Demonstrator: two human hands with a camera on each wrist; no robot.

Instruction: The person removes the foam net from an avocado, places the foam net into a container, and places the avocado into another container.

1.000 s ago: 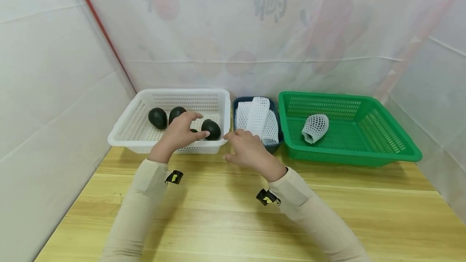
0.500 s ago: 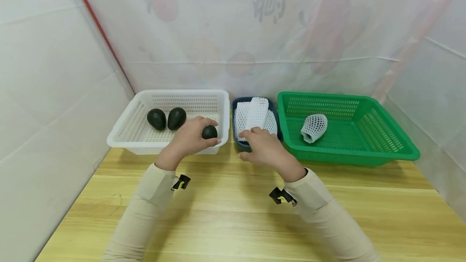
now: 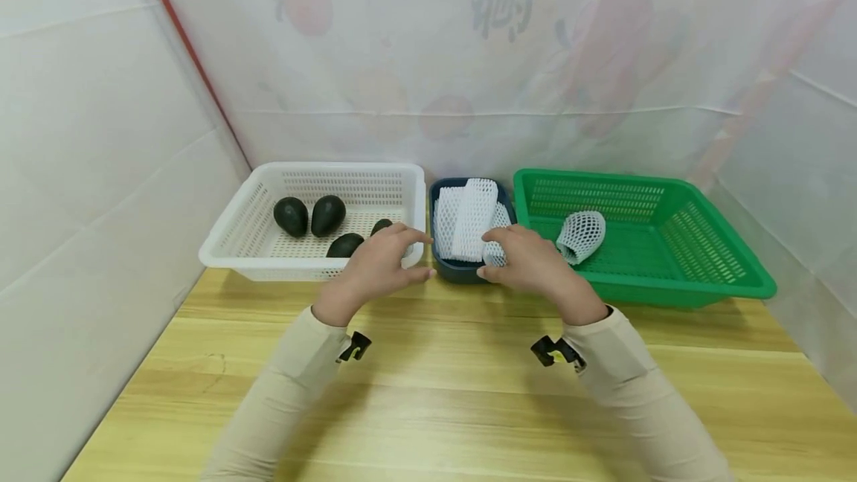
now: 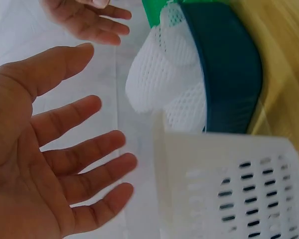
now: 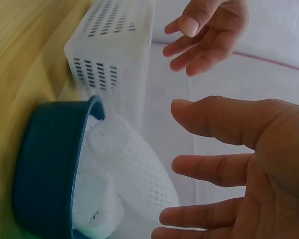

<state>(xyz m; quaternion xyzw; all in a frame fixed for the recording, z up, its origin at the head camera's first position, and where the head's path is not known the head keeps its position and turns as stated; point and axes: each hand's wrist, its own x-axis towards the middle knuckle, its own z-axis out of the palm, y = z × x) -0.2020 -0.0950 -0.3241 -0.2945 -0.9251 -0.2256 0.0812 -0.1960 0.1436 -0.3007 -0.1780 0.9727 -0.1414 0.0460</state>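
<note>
My left hand (image 3: pixel 384 262) hovers over the front right corner of the white basket (image 3: pixel 230 244), its fingers apart with nothing between them. Inside that basket lie several dark green avocados (image 3: pixel 328 216); one is partly hidden behind the hand. My right hand (image 3: pixel 535 265) is above the right side of the small dark blue box (image 3: pixel 462 274), fingers spread and holding nothing. White foam net sleeves (image 3: pixel 474 218) fill the box, and some rise above its rim. In the left wrist view the sleeves (image 4: pixel 164 69) lie beyond the left fingertips, apart from them.
A green basket (image 3: pixel 669 285) stands to the right of the box. In it lies one rounded foam net sleeve (image 3: pixel 581 236); its contents cannot be made out. The containers stand on a wooden table (image 3: pixel 442 407) against a pale sheet wall (image 3: pixel 415 43).
Both hands have moved right. Half a second ago my left hand was around an avocado in the white basket; now it is away from it, fingers apart. The right hand has shifted across the blue box.
</note>
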